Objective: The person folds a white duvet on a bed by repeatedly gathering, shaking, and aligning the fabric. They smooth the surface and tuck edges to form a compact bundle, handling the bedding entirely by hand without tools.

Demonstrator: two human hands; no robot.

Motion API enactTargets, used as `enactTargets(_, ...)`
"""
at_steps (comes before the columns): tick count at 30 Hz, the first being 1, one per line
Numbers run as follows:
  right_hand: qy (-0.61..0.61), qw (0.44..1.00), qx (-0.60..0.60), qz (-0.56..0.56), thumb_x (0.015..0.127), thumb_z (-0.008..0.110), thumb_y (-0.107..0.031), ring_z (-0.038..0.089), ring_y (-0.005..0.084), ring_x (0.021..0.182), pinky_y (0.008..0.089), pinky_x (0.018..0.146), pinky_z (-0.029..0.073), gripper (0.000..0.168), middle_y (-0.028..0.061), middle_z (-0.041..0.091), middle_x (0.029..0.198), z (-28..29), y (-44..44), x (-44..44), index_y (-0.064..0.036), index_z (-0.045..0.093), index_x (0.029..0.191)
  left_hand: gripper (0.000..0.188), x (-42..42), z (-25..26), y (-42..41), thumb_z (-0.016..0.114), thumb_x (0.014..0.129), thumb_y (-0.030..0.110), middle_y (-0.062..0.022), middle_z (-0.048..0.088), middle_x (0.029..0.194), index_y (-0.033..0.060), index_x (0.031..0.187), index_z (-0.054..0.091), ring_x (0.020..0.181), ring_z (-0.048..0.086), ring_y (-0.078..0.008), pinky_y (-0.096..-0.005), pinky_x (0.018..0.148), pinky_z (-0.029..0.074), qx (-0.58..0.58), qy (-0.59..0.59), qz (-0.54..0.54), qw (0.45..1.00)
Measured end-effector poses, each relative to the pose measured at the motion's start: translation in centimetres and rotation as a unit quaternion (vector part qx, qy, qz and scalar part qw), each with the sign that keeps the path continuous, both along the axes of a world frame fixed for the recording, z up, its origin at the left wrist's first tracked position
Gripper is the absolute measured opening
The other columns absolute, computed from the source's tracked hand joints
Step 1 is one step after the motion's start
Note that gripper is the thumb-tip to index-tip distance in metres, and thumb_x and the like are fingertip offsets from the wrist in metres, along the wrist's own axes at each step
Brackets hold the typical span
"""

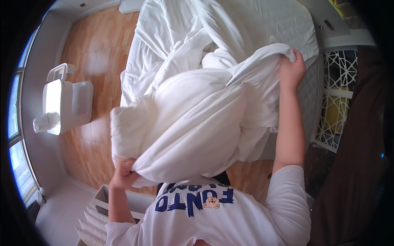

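A bunched white duvet or duvet cover (197, 117) stretches between my two hands, over the near end of the bed. My left hand (124, 173) grips its near left edge in a fist, close to my body. Farther out and to the right, my right hand (292, 69) is raised and closed around another edge, so folds run diagonally between the two. The cloth bulges in the middle, and its lower part hangs in front of my shirt. Behind it, more rumpled white bedding (172, 40) lies over the bed (277, 18).
A pale quilted mattress side (309, 80) shows at right, beside a white lattice panel (337, 98) and a dark brown curtain-like cloth (363, 147). On the wood floor (101, 58) at left stands a white appliance (58, 98). A white open box or drawer (101, 196) sits behind my left arm.
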State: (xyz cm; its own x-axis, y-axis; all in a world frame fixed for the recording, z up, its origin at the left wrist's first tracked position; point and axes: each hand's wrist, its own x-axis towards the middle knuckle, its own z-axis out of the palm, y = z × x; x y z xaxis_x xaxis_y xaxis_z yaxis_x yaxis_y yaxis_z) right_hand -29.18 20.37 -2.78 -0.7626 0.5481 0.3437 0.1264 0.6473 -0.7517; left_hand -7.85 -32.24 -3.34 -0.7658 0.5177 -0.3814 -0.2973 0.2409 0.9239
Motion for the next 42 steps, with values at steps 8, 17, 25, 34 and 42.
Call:
enactTargets(8,-0.517,0.807,0.182,0.218,0.081,0.067,-0.028,0.06,0.0351,0.106,0.0439,0.091,0.047,0.038,0.0187,0.063,0.113,-7.8,-2.1,1.1,-0.011,0.06,0.115,0.034,-1.7,-7.0,4.1,0.075,0.073,0.027,-0.0169,0.068,0.095,0.0023,0.095,0.068,0.092,0.063,-0.0349,-0.0408,0.082,0.049,-0.265,0.019,-0.467,0.843)
enactTargets(17,-0.108,0.814,0.317,0.474,0.081,0.056,-0.012,0.044,0.0256,0.129,0.053,0.111,0.023,0.041,0.0107,0.052,0.13,-8.6,-15.8,4.1,-0.011,0.059,0.122,0.061,-13.5,-13.0,16.5,0.072,0.073,0.051,-0.0189,0.065,0.106,0.0086,0.115,0.06,0.101,0.06,-0.0355,-0.0482,0.098,0.037,-0.403,0.253,-0.1,0.874)
enactTargets(25,-0.35,0.755,0.265,0.487,0.076,0.065,-0.019,0.064,0.0244,0.088,0.0442,0.082,0.042,0.017,0.0026,0.066,0.084,-10.8,-14.0,7.3,-0.018,0.068,0.092,0.027,-2.3,-8.6,13.2,0.073,0.07,0.03,-0.0124,0.057,0.057,0.0083,0.064,0.059,0.057,0.059,-0.034,-0.0467,0.057,0.047,-0.322,0.267,-0.042,0.907)
enactTargets(34,0.006,0.912,0.301,0.278,0.068,0.065,-0.004,0.062,0.0285,0.077,0.0408,0.069,0.046,0.028,0.0045,0.065,0.083,-0.9,-11.8,5.1,-0.016,0.067,0.094,0.024,0.9,3.9,6.9,0.072,0.056,0.008,-0.008,0.048,0.052,0.0086,0.058,0.048,0.047,0.049,-0.0307,-0.038,0.047,0.036,-0.192,0.377,0.029,0.905)
enactTargets(42,-0.385,0.85,0.323,0.159,0.084,0.056,-0.014,0.062,0.0329,0.096,0.0432,0.087,0.048,0.027,0.0111,0.066,0.106,-9.0,-5.7,3.7,-0.017,0.066,0.109,0.026,8.5,-3.3,6.7,0.068,0.075,0.033,-0.0106,0.067,0.08,0.0109,0.088,0.064,0.076,0.065,-0.0334,-0.044,0.07,0.051,-0.38,-0.006,-0.117,0.918)
